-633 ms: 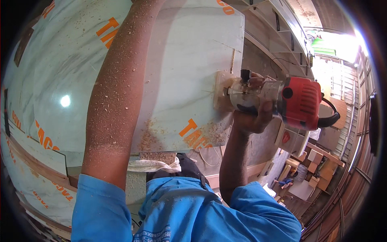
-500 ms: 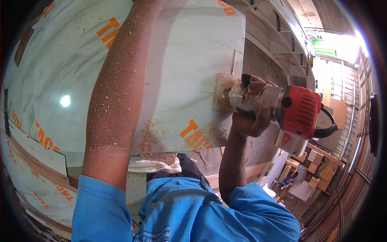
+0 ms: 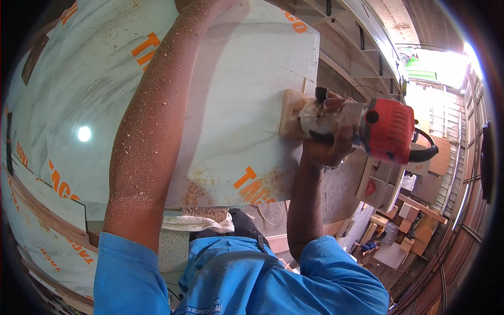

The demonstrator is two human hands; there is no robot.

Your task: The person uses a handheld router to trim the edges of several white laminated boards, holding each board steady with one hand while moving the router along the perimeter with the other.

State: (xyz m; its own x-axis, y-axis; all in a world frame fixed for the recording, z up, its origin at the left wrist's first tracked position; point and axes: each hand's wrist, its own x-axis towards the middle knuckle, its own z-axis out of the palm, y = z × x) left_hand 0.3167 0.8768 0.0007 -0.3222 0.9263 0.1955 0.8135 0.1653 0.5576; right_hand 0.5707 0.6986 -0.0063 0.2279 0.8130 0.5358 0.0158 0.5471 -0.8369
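Observation:
My right hand [image 3: 331,147] is wrapped round a red-and-grey trim router [image 3: 388,128] lying on its side. The router's pale square base plate [image 3: 291,113] sits against the right edge of a white marble-look panel [image 3: 236,105]; its bit is hidden. Just beyond the base plate, a short brown groove [image 3: 304,84] shows in the panel. My left forearm [image 3: 152,121], speckled with sawdust, reaches across the panel to the top of the view. Only a blurred part of my left hand [image 3: 223,4] shows there, its fingers cut off.
Sawdust [image 3: 194,189] lies along the panel's near edge, by a white cloth strip [image 3: 199,223] close to my waist. More marbled sheets [image 3: 68,247] are at the left. White cabinet frames [image 3: 357,42] stand at the far right, and wood offcuts [image 3: 409,215] lie on the floor.
My right hand and the router have moved farther away along the panel's right edge, and less of the groove shows beyond the base plate. My left forearm stays across the panel.

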